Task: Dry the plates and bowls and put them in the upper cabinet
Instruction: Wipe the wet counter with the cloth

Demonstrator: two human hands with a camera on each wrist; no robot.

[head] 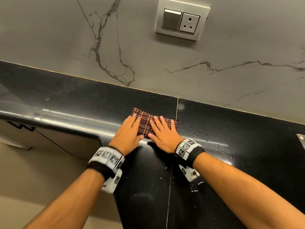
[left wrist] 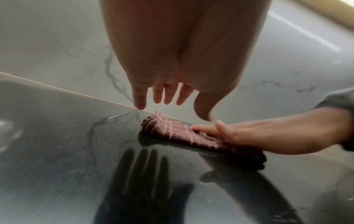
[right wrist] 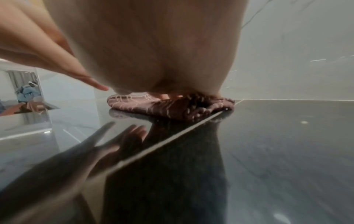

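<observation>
A folded dark red plaid cloth (head: pixel 146 123) lies on the black countertop (head: pixel 239 129) near the marble wall. My right hand (head: pixel 158 129) lies flat on the cloth's right half with straight fingers, and in the right wrist view its palm (right wrist: pixel 153 60) presses the cloth (right wrist: pixel 153 106) down. My left hand (head: pixel 132 128) is flat with spread fingers over the cloth's left edge. In the left wrist view the left hand (left wrist: pixel 168 94) hovers above the counter beside the cloth (left wrist: pixel 172 133); whether it touches is unclear. No plates, bowls or cabinet are in view.
Water droplets (head: pixel 201 136) lie on the counter right of the cloth. A switch and socket plate (head: pixel 181 19) is on the marble wall. The counter's rounded edge (head: pixel 66 123) runs left, with a lower cabinet door (head: pixel 49 142) and the floor below it.
</observation>
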